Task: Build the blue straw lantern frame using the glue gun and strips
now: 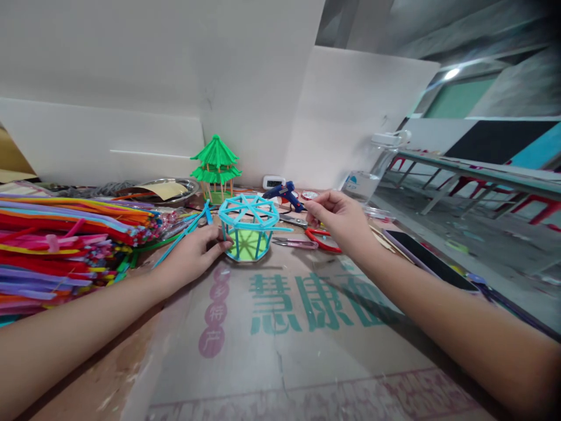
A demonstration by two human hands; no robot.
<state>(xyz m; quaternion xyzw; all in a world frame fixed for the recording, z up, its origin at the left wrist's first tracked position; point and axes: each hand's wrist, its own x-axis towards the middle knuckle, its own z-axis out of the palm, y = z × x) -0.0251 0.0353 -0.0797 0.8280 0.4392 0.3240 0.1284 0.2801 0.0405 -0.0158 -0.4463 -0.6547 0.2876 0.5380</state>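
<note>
A small cage-like model of light blue sticks [249, 227], with a spoked octagonal top and a green floor, stands on a flattened cardboard sheet [280, 327]. My left hand [195, 252] rests against its left side, fingertips touching a blue upright. My right hand [338, 220] hovers just right of the model, fingers pinched near the handle of a blue glue gun [284, 193]; I cannot tell whether it grips anything. Red-handled scissors [323, 239] lie under that hand.
A thick pile of coloured pipe cleaners [65, 245] fills the left. Behind stand a green pagoda model [216, 166], a metal tray [173, 190], a clear plastic bottle [372, 166] and white boards. A dark phone [423, 257] lies at the right.
</note>
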